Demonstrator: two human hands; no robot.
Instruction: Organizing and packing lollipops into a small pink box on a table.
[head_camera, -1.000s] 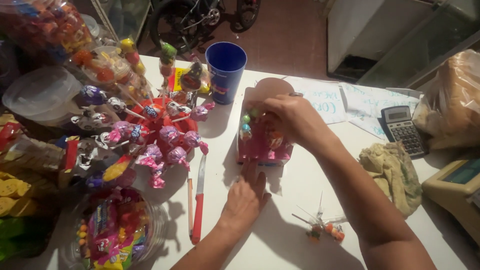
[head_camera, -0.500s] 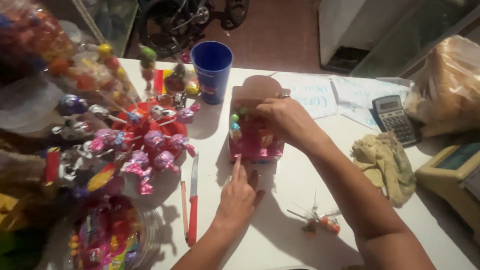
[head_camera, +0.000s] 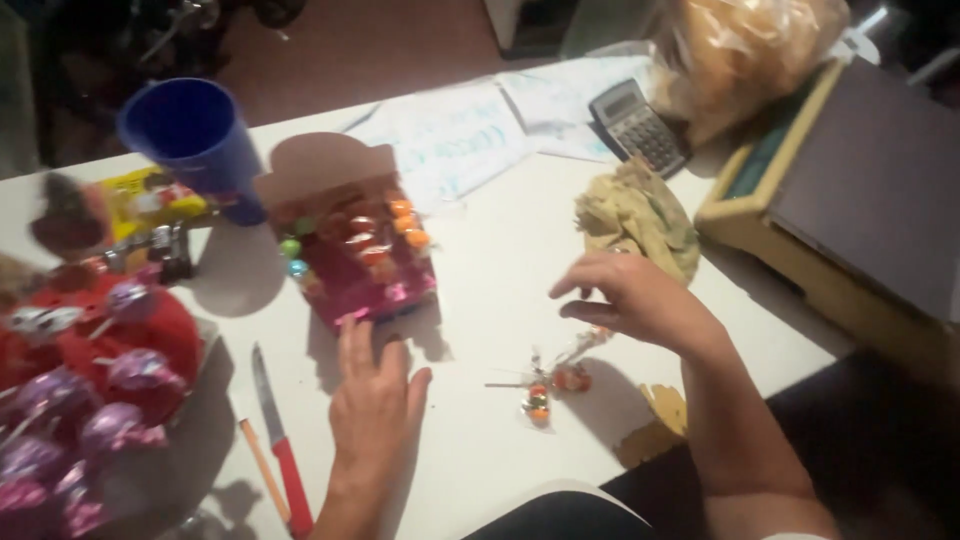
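The left hand (head_camera: 375, 400) is lying flat, palm down, on the white table (head_camera: 480, 300), with its fingers stretched straight and slightly spread, gripping nothing. Its fingertips are pointing up the table toward the pink candy box (head_camera: 355, 240), stopping at or just short of the box's near edge; blur is hiding whether they are touching.

The box is sitting near the middle of the table, just right of the blue plastic cup (head_camera: 195, 140). It is a shiny pink, foil-like carton with a brown cardboard flap standing open at its far end. Its long axis is running from the near edge away toward the flap, tilted a little to the left. Round candies in orange, green and blue are filling its open face.

The right hand (head_camera: 635, 300) is hovering above the table with fingers loosely curled and half open, thumb apart from the rest, holding nothing. Just below it, a small sweet in crinkled clear wrapping (head_camera: 545, 385) is lying on the table, its twisted ends sticking out sideways.

A knife with a red handle (head_camera: 280, 440) and an orange pencil (head_camera: 265, 470) are lying side by side left of the left hand, both running near to far. Wrapped lollipops (head_camera: 110, 400) are crowding a red stand at the left edge. A crumpled tan cloth (head_camera: 635, 215) and a grey calculator (head_camera: 635, 125) are resting farther right.
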